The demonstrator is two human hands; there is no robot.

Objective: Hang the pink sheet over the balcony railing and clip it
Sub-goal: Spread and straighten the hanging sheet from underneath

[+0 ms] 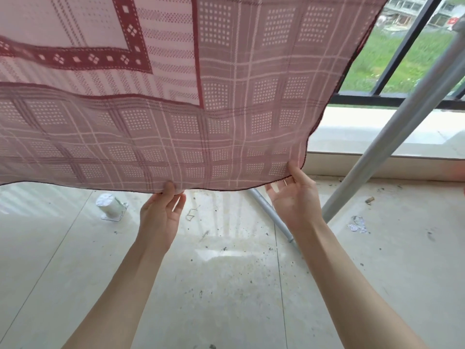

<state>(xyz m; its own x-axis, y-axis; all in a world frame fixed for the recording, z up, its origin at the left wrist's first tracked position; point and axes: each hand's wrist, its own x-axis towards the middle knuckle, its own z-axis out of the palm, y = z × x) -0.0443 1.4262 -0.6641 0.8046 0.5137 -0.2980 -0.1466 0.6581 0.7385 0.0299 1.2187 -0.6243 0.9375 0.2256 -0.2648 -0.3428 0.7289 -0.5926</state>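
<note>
Pink sheet [176, 96]: thin, see-through cloth with a checked pattern and a dark red border band, hanging down from above the top of the view and filling the upper half; its lower hem runs across the middle, clear of the floor. What it hangs from lies out of view. Left hand [161, 212]: raised, thumb and fingers pinching the lower hem near its middle. Right hand [294, 197]: raised, palm turned toward the viewer, thumb pressed on the front of the sheet's lower right corner with the fingers behind the cloth, so it holds that corner loosely. Railing [402, 46]: black bars with a black lower rail, far right, beyond the sheet's right edge, above a pale ledge; grass and buildings show through it. Grey metal pole [402, 117]: slanting from upper right down to the floor, right of the right hand. Second grey tube [271, 215]: lying on the floor between the hands. White cup [110, 205]: tipped on its side on the floor, left of the left hand. Floor [226, 285]: pale glossy tiles, speckled with dark debris.
</note>
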